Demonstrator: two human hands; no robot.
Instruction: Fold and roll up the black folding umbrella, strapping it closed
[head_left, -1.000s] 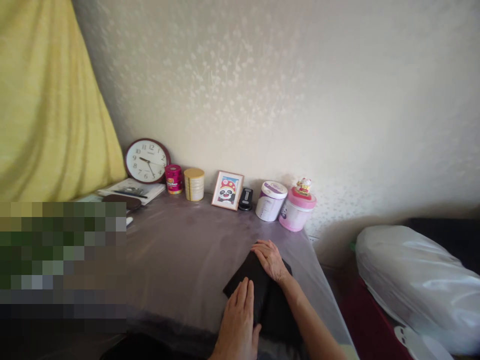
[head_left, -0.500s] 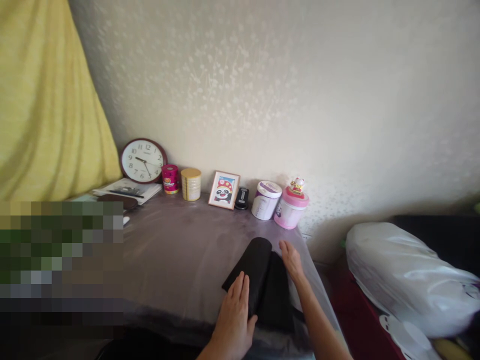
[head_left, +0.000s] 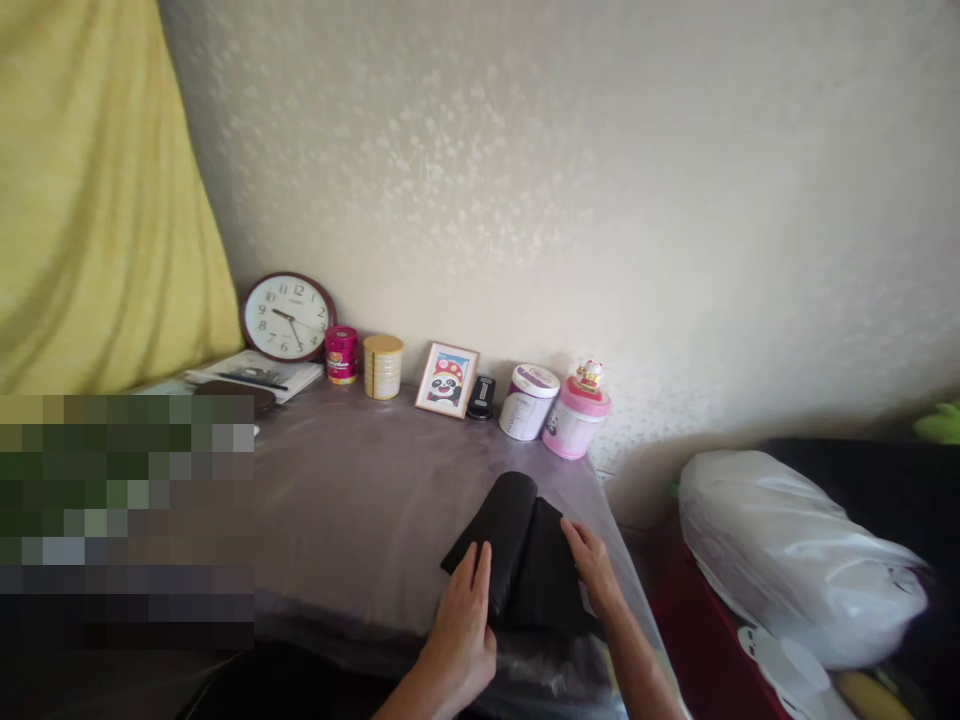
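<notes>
A black folded piece of what looks like fabric (head_left: 501,535) lies near the front right corner of the table, with a rounded fold on its left part and a flatter flap on its right. My left hand (head_left: 463,625) rests on its near left side, fingers stretched out along the surface. At the flap's right edge, my right hand (head_left: 596,570) has its fingers bent and held together on the border. The thumb of that hand is mostly hidden.
Along the wall stand a clock (head_left: 289,318), a pink can (head_left: 342,356), a yellow-lidded can (head_left: 383,368), a framed panda picture (head_left: 447,380), a small black device (head_left: 482,398), a white tub (head_left: 528,405) and a pink tub (head_left: 574,425). A white plastic bag (head_left: 795,550) sits right of the table.
My right hand has come down toward me onto the flap's right edge; before, it was apart from it. My left hand has stayed on the left side. The view has shifted slightly.
</notes>
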